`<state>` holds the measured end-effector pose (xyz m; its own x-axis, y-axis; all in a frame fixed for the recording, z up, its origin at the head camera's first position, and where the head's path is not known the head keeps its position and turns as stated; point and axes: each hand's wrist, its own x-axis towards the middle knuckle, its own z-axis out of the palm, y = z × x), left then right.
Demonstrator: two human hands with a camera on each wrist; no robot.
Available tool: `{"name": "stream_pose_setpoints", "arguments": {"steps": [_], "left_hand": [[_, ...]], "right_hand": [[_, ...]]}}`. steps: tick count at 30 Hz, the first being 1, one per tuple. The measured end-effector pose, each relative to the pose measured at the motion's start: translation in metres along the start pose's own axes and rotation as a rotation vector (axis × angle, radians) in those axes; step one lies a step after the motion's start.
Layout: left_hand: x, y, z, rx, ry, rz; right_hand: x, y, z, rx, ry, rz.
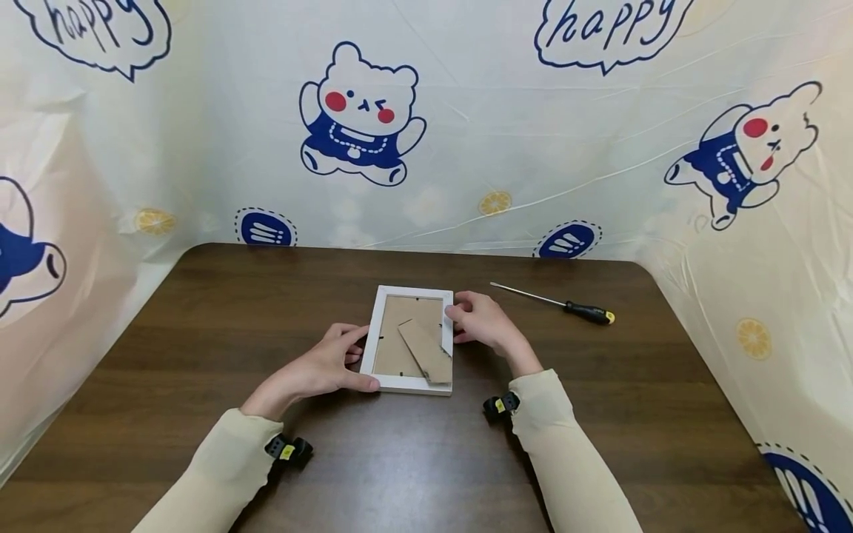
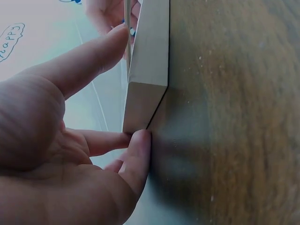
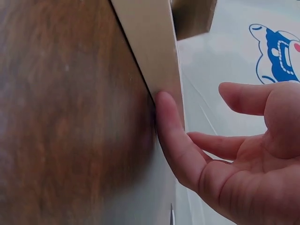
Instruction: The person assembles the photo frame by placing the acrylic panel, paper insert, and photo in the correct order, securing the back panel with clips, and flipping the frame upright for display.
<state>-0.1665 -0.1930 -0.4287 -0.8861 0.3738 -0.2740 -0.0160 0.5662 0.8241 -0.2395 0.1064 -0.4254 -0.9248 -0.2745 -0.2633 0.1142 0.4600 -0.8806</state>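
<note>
A white picture frame (image 1: 413,384) lies face down on the table, its brown backing board (image 1: 393,352) showing. A brown stand flap (image 1: 423,348) slants across the backing. My left hand (image 1: 326,363) grips the frame at its near left corner, with the thumb on the rim and the fingers against the side. At the right edge is my right hand (image 1: 486,322); its fingertips touch the frame's side (image 3: 152,51). In the right wrist view the right thumb (image 3: 243,99) stands apart from the frame.
A screwdriver (image 1: 586,312) with a black and yellow handle lies to the right of the frame, tip pointing left. The brown wooden table (image 1: 426,466) is bordered at the back and sides by a printed curtain (image 1: 466,133). Both wrists wear small black devices.
</note>
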Motion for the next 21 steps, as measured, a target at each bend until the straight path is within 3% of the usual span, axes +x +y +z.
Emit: {"name": "stream_pose_setpoints", "arguments": {"steps": [10, 21], "left_hand": [[0.0004, 0.0026, 0.0016, -0.030, 0.000, -0.028], [0.0014, 0.0075, 0.0002, -0.174, -0.004, 0.039]], "right_hand": [[-0.0033, -0.0020, 0.0043, 0.036, -0.021, 0.016], [-0.0027, -0.0019, 0.0006, 0.078, -0.041, 0.009]]}}
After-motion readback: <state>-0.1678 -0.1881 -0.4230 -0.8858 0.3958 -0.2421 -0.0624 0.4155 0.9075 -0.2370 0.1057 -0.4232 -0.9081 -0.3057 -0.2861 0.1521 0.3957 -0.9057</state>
